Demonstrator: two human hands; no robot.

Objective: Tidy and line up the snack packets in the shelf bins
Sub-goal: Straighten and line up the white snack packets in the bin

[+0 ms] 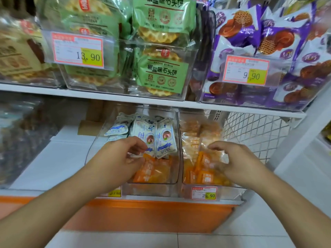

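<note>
Two clear bins sit side by side on the low shelf. The left bin (pixel 176 145) holds white-and-blue packets (pixel 162 138) standing at the back and orange packets (pixel 152 171) in front. My left hand (pixel 123 154) reaches into it and pinches the bottom edge of a white-and-blue packet. The right bin (pixel 180 176) holds pale orange packets (pixel 191 140) at the back and bright orange ones (pixel 204 176) in front. My right hand (pixel 236 160) hovers over these with fingers curled; its fingertips are blurred and touch a packet.
The upper shelf (pixel 125 99) carries clear bins of green waffle biscuit packs (pixel 163 72) and purple pastry packs (pixel 279 42) with price tags. A white wire mesh panel (pixel 254 133) stands right of the bins. An orange plinth (pixel 152 217) runs below, with tiled floor beneath.
</note>
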